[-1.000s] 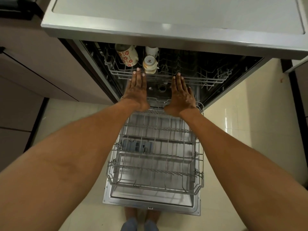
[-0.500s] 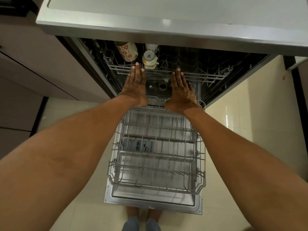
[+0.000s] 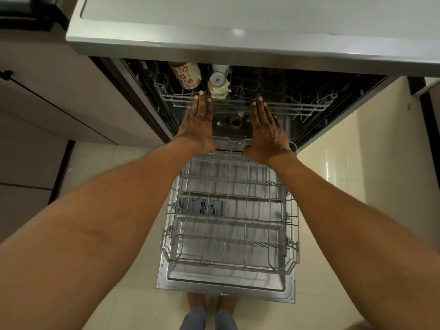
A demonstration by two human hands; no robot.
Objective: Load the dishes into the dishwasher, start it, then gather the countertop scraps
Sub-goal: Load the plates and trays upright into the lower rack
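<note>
The left hand (image 3: 198, 122) lies flat with straight fingers, fingertips (image 3: 202, 93) at the front rail of the upper rack (image 3: 297, 107), which sits inside the dishwasher (image 3: 133, 75). Just beyond those fingertips and a little to the left, a cup with red flower prints (image 3: 186, 75) lies tilted in the rack; just right of it stands an upturned white mug (image 3: 217, 85), between the two hands' lines. The right hand (image 3: 267, 129) is likewise flat and unclenched, fingers reaching the same rail, though actual contact is hard to confirm from this angle. Below both wrists, the lower rack (image 3: 228, 210) sits pulled out over the open door (image 3: 226, 290).
</note>
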